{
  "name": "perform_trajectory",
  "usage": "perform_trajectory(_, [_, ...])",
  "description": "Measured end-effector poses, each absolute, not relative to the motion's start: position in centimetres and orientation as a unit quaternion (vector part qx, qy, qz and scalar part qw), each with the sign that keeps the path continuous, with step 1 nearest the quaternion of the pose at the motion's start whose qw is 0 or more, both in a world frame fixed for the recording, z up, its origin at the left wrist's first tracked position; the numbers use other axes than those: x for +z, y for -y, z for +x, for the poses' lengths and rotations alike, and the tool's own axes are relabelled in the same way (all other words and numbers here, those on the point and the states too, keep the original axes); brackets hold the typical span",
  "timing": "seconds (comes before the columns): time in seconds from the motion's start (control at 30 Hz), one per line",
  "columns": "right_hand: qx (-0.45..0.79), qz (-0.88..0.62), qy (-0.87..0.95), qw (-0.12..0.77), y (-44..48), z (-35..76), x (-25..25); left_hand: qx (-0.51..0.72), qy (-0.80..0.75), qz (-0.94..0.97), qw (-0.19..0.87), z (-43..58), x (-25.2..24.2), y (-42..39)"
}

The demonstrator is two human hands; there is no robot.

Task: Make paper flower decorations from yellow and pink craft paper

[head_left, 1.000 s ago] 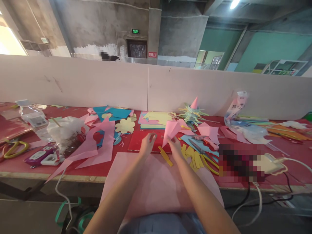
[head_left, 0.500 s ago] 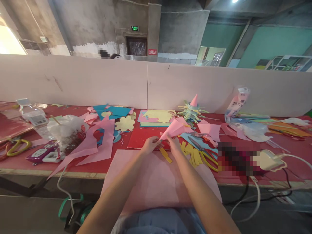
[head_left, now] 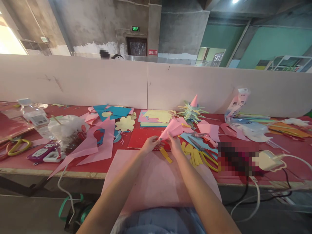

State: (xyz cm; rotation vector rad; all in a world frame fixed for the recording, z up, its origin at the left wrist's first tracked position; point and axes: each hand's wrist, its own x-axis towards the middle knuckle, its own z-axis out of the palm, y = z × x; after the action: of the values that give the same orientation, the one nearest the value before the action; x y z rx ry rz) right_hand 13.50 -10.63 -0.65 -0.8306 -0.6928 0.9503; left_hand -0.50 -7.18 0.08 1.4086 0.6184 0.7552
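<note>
Between both hands is a pink paper cone [head_left: 172, 128], its narrow tip toward my left hand and its wide end tilted up to the right. My left hand [head_left: 151, 144] pinches the cone near the tip. Along its lower side, my right hand [head_left: 174, 143] grips the same paper with the thumb against it. Just below the fingers lies a yellow paper strip [head_left: 166, 155], with several more yellow strips [head_left: 193, 154] to the right. Behind them stands a fringed paper piece [head_left: 192, 112] in green and yellow, topped by a pink cone.
Scissors [head_left: 196, 143] lie right of my right hand. Pink paper scraps [head_left: 104, 139] and a yellow paper flower [head_left: 124, 123] are on the left, near a plastic bottle [head_left: 32, 112]. A white partition [head_left: 97, 81] closes the table's back. White cables [head_left: 258, 198] hang at right.
The pink cone has turned slightly in my fingers, and its wide end looks a little different. Both hands stay almost in the same place.
</note>
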Motion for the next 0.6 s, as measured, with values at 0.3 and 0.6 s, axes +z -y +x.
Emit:
perform_trajectory(0.3, [0.469, -0.346, 0.335, 0.74, 10.68, 13.27, -0.34, 0.336, -0.28, 0.618, 0.653, -0.55, -0.2, 6.79])
perform_trajectory(0.6, [0.426, -0.368, 0.216, 0.797, 10.38, 14.12, -0.34, 0.339, -0.289, 0.61, 0.656, -0.64, 0.06, 6.98])
